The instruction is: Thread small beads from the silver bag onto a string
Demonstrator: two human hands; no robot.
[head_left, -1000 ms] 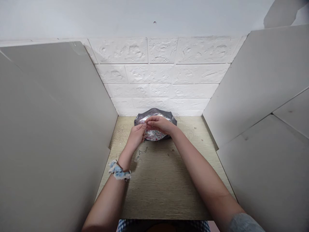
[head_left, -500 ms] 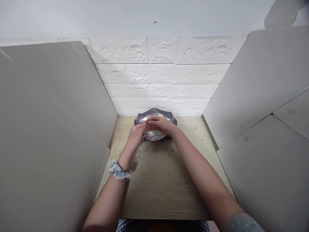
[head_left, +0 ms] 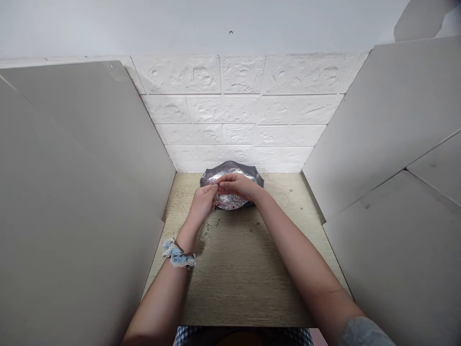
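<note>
At the far end of the table, my left hand is closed in a pinch on what appears to be a thin beaded string. Its clear beads trail down onto the tabletop below that hand. My right hand meets it fingertip to fingertip, also pinching; whatever is between its fingers is too small to make out. Both hands are over a silvery grey pouch-like holder. Below my right hand, many small pink, white and clear beads show in it; the hands hide the rest.
Pale panels stand on the left and right of the wooden table. A white brick-patterned wall closes the back. Small loose bits lie on the right side. A blue scrunchie circles my left wrist.
Both hands keep nearly the same place and pinch, with only tiny finger shifts. The pouch and the beaded string look the same.
</note>
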